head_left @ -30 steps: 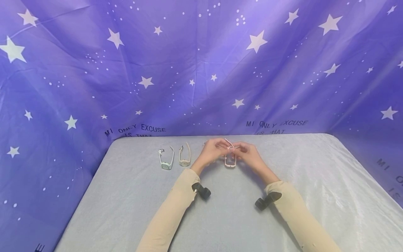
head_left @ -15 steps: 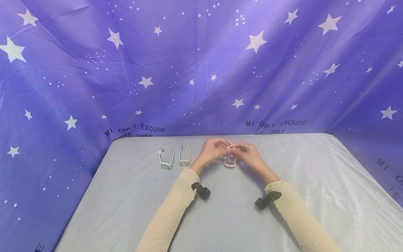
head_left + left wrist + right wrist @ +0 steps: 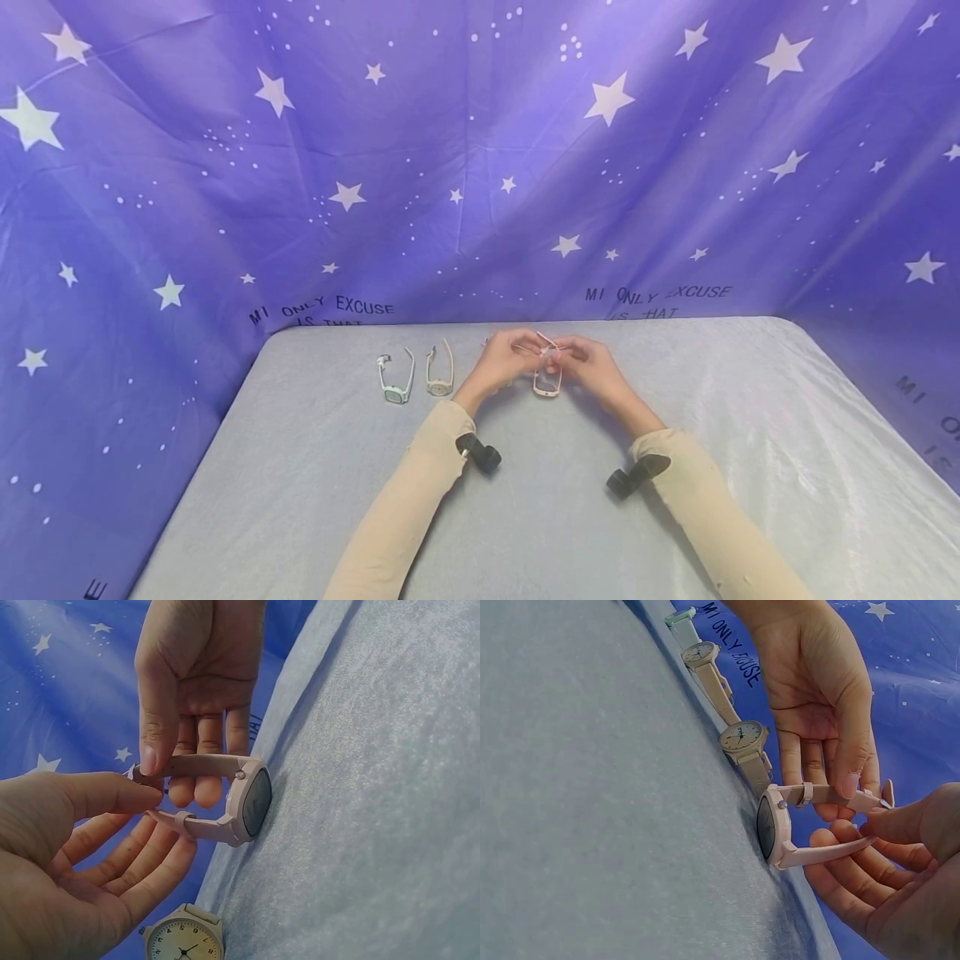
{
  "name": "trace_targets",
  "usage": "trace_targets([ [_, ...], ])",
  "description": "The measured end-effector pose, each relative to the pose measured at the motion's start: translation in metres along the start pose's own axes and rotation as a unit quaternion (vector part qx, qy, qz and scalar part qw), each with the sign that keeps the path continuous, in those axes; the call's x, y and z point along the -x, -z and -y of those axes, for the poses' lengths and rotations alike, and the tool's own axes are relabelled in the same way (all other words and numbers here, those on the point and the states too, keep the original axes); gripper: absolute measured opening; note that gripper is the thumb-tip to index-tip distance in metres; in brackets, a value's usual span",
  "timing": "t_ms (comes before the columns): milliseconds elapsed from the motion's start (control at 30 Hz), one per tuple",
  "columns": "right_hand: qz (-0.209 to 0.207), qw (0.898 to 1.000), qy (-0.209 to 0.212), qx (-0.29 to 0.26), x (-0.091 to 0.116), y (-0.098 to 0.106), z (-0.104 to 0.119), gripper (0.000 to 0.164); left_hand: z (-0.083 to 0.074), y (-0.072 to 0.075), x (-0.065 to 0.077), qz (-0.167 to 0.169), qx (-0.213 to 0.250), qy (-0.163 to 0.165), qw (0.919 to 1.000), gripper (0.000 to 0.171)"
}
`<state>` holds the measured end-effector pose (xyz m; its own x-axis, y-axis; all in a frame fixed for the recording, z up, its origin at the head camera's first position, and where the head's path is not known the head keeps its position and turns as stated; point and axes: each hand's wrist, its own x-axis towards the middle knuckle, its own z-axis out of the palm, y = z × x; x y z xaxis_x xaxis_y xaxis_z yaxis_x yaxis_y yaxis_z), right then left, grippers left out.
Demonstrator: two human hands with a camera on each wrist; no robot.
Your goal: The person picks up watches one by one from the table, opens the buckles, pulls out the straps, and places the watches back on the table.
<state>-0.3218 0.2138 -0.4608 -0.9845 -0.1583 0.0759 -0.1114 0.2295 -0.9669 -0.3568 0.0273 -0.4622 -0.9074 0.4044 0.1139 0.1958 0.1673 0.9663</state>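
A pink wristwatch is held with its strap up and its dial down, close over the table. My left hand pinches the buckle end of the strap between thumb and fingers. From the other side, my right hand pinches by the strap ends too, its thumb near the buckle. The free strap end runs in among the right fingers. Whether the strap end is through the buckle, I cannot tell. Nearest to the left hand lies a tan watch, mostly hidden behind that hand in the head view.
Left of the hands, a beige watch and a pale green watch lie on the grey cloth-covered table, straps standing up. A purple star-printed curtain hangs behind and beside the table. Black cameras sit on both sleeves.
The pink watch's case has shifted very slightly to the left, and the fingertips have moved a little at the strap ends. Both arms and the other watches stay where they were.
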Motion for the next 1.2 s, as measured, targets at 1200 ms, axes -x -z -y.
trace_targets([
  [1200,0.000,0.999,-0.005,-0.032,-0.0004,0.0046,-0.0023,0.035,-0.0016,0.0082,0.0002,-0.050,0.005,0.002,0.9987,0.031],
])
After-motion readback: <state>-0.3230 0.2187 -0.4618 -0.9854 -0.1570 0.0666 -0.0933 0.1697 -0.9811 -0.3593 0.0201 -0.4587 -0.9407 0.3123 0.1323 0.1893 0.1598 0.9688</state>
